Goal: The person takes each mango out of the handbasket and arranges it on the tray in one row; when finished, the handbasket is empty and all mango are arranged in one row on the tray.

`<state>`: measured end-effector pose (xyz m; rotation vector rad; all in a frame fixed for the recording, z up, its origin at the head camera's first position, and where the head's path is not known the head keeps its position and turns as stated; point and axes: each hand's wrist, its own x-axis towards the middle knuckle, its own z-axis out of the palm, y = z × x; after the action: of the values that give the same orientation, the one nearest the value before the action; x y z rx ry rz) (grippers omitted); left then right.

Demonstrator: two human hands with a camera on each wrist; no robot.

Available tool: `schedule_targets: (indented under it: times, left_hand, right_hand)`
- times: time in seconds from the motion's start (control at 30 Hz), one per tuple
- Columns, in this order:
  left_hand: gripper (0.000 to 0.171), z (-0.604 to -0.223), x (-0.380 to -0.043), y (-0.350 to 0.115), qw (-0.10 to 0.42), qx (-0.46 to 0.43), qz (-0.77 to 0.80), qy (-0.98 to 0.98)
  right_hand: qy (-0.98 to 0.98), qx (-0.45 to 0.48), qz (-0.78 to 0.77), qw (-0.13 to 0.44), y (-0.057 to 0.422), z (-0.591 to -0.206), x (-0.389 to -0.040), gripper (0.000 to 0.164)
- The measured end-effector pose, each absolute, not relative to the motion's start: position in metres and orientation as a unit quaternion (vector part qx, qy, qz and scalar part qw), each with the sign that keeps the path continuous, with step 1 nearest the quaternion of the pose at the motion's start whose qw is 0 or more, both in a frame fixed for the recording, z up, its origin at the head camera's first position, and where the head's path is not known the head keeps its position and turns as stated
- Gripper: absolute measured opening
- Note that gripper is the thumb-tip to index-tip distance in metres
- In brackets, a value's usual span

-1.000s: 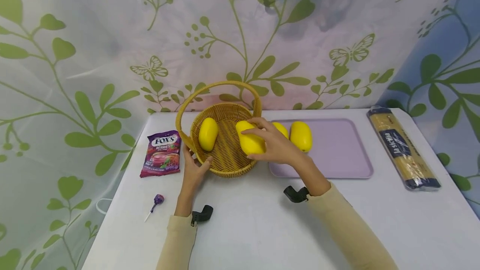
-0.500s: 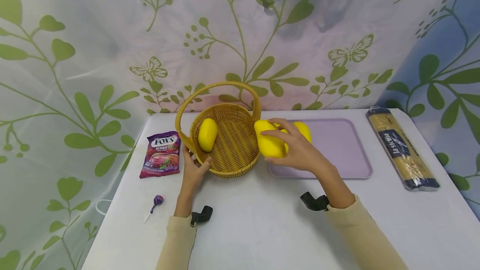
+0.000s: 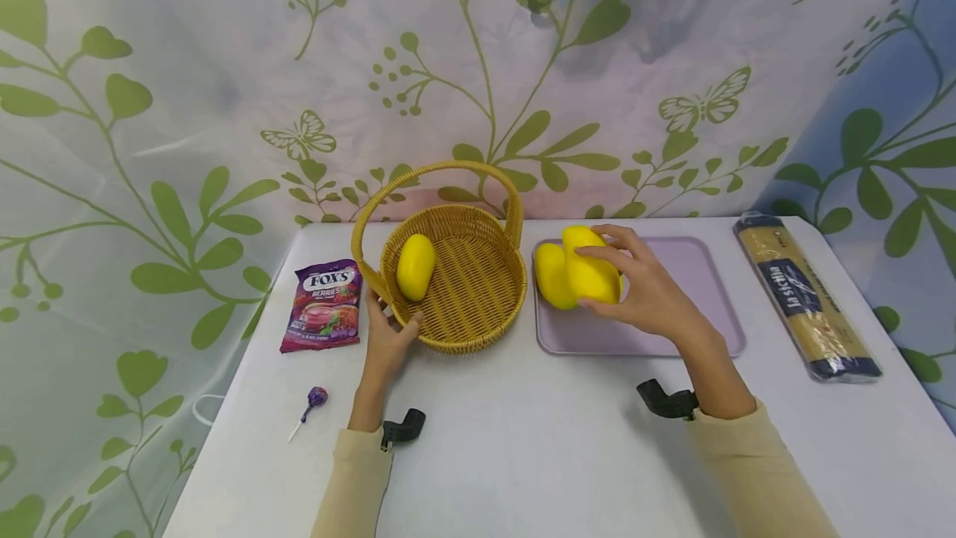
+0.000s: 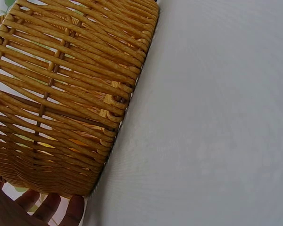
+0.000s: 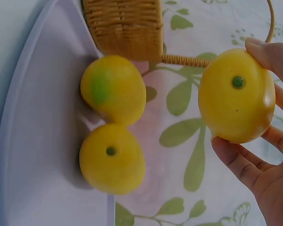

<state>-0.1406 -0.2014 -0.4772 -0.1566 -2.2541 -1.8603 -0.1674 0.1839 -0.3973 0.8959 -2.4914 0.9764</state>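
Note:
A yellow mango is held by my right hand above the lilac tray. In the right wrist view, fingers and thumb grip this lifted mango from its sides. Two more mangoes, a green-blushed one and a plain yellow one, sit side by side on the tray. My left hand holds the wicker basket at its lower left side. Its fingertips lie against the woven wall in the left wrist view. One mango rests inside the basket, at the left.
Left of the basket lies a purple Fox's candy bag, with a lollipop nearer the front. A packet of pasta lies right of the tray. The basket's tall handle arches up near the patterned curtain behind the table.
My right hand has carried the mango from over the basket's right side rightward to over the tray. The left hand and the basket have stayed in place.

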Motion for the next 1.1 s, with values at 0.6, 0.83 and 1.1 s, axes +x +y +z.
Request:
schedule_targets:
  times: [0.6, 0.83, 1.1]
  left_hand:
    - [0.092, -0.478, -0.140, -0.201, 0.095, -0.040, -0.628, -0.771]
    - [0.092, -0.478, -0.140, -0.202, 0.096, -0.041, -0.625, -0.774]
    - [0.093, -0.480, -0.142, -0.203, 0.091, -0.037, -0.626, -0.773]
  right_hand:
    - [-0.910, 0.220, 0.314, 0.155, 0.243, -0.425, -0.197, 0.065]
    - [-0.925, 0.198, 0.298, 0.129, 0.256, -0.436, -0.204, 0.064]
    - [-0.936, 0.167, 0.306, 0.057, 0.262, -0.443, -0.207, 0.062]
